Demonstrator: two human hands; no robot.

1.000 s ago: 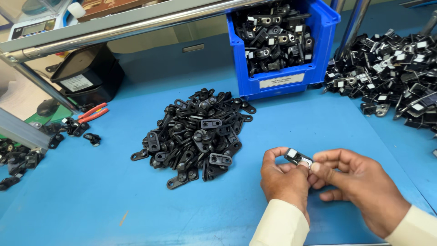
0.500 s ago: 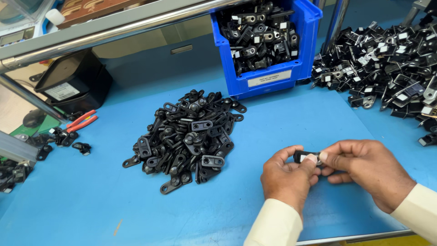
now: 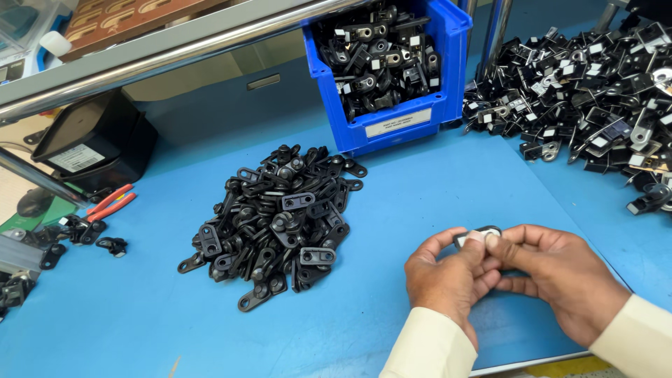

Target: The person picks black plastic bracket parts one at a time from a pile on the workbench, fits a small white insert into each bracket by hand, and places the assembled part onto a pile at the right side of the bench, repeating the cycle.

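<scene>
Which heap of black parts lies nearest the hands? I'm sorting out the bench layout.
The middle heap, loose on the blue table left of the hands. The right-hand heap lies farther back; the third fills the blue bin.

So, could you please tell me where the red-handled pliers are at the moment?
In the head view, the red-handled pliers lie at the far left of the blue table, just below the black box and left of the pile of black metal brackets.

Parts pile (image 3: 276, 220) left of hands (image 3: 518, 280)

- Head-worn, looking steeply down and forward onto blue table (image 3: 434, 203).
- Close over both hands, low right in frame.
- Single view, nothing shared.
</scene>
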